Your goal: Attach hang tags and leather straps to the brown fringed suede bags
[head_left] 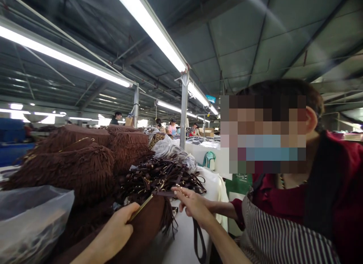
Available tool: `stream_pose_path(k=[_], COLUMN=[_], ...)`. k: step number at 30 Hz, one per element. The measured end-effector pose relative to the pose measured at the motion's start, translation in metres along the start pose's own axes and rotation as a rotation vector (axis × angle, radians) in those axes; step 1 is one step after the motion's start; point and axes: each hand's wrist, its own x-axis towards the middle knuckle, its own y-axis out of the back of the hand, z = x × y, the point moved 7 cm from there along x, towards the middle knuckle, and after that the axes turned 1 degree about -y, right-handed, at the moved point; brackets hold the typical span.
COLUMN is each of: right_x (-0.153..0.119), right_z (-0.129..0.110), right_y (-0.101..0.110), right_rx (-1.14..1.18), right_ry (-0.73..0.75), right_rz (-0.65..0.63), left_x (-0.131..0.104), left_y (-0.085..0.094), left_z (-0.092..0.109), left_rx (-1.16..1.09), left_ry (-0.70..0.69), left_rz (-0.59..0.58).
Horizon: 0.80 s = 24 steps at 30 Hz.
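Note:
A brown fringed bag point(149, 222) lies low in front of me. My left hand point(120, 224) is closed on its top edge, thumb and fingers pinching along the gold-coloured zipper point(143, 205). At the bag's far corner, my right hand point(193, 207) pinches a dark brown strap point(166, 194); small metal hardware shows near the fingertips. A loop of dark strap point(200, 239) hangs below that hand. A co-worker's forearm point(222, 208) reaches in behind my right hand, which hides the co-worker's fingers.
Several brown fringed bags point(70, 163) are piled at the left. Beyond my hands lies a heap of dark straps point(159, 173) with clear plastic wrapping point(176, 152). A plastic bag point(36, 218) sits at the near left. A co-worker in a striped apron point(272, 230) stands close at right.

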Motion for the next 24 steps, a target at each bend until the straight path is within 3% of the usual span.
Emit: stream_pose_path(k=[5,9,11,14,19,24], right_x=[0.001,0.001,0.002,0.001,-0.009,-0.018], right_z=[-0.045,-0.057,-0.058,-0.052,-0.035,-0.020], right_y=[-0.030,-0.043,-0.046,-0.047,-0.042,-0.042], right_rx=[-0.093,-0.157,-0.158,-0.140,-0.109,-0.098], right_ry=[0.184,0.255,0.266,0.229,0.146,0.131], right_rz=[0.018,0.047,0.051,0.042,-0.035,-0.022], left_x=[-0.006,-0.007,-0.001,0.014,0.022,0.021], left_y=[-0.009,-0.008,-0.011,-0.018,-0.033,-0.038], left_z=[-0.010,0.013,0.025,0.030,0.027,0.022], left_rx=[0.030,0.190,0.177,-0.024,-0.391,-0.413], left_ry=[0.069,0.046,0.032,0.012,-0.091,-0.025], left_rz=[-0.053,0.090,0.183,0.263,0.151,0.094])
